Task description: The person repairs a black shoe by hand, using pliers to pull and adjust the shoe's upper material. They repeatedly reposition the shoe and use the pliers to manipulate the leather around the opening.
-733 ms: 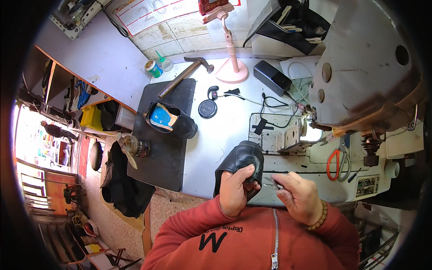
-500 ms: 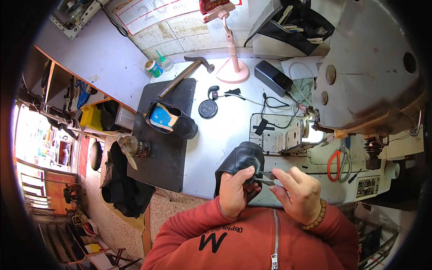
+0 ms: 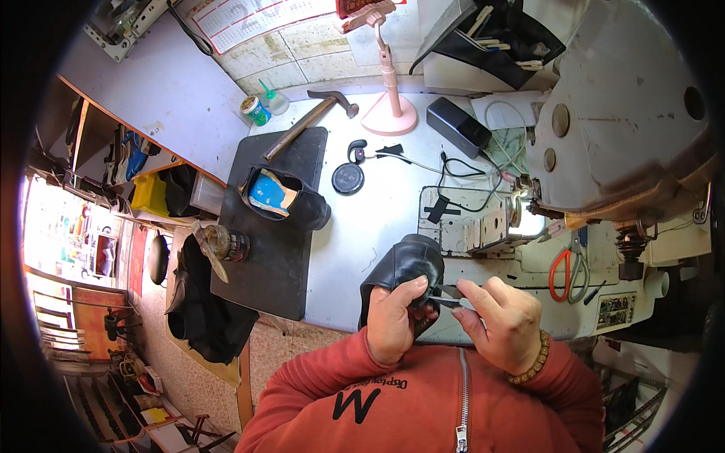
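My left hand (image 3: pixel 393 323) grips a black leather shoe upper (image 3: pixel 414 264) close to my chest, over the front edge of the table. Its thumb lies on top while the other fingers curl under the leather. From the right, my right hand (image 3: pixel 502 321) pinches a small pair of metal thread snips (image 3: pixel 451 300) between thumb and fingers. The tips of the snips reach the edge of the upper beside my left thumb. Another black shoe upper (image 3: pixel 308 208), with a blue and tan lining, rests on a dark board (image 3: pixel 264 275) to the left.
On the right stand a sewing machine (image 3: pixel 619 121) and red-handled scissors (image 3: pixel 559 275). A hammer (image 3: pixel 302 128), a glue jar with a brush (image 3: pixel 230 243), a round black tin (image 3: pixel 347 179), a pink stand (image 3: pixel 389 117) and a black box (image 3: pixel 458 127) with cables lie around the table.
My right hand and the snips have shifted very slightly, still at the upper's edge. My left hand keeps its hold on the upper. The view has tilted a little.
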### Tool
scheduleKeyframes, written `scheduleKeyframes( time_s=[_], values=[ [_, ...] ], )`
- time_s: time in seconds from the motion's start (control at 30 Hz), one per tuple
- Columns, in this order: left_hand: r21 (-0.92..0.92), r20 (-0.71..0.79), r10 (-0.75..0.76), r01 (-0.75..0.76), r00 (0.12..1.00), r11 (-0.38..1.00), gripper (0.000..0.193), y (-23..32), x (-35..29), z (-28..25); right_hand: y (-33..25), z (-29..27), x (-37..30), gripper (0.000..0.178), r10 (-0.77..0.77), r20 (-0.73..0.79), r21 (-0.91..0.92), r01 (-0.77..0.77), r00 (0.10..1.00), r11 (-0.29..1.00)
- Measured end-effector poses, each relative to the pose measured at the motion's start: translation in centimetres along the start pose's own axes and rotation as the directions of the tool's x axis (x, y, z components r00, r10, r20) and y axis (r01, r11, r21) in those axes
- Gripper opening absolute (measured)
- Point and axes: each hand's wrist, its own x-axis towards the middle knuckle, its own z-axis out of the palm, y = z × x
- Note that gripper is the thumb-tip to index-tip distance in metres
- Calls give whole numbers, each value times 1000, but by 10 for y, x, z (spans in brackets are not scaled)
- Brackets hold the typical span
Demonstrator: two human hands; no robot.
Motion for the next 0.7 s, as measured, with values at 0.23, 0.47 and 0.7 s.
scheduleKeyframes(
  time_s=[0.23, 0.47, 0.7],
  values=[
    [0, -7, 7, -7, 1000, 1000, 14, 1, -1, 1, -2, -1, 3, 33, -15, 7, -36, 15, 1000, 999],
    [-12, 0, 13, -13, 1000, 1000, 14, 0, 0, 0, -1, 1, 1, 35, -12, -1, -25, 12, 1000, 1000],
    [-25, -14, 9, -9, 1000, 1000, 13, -1, 1, -2, -2, 18, -5, 34, 55, -48, 122, -49, 997, 991]
  ],
)
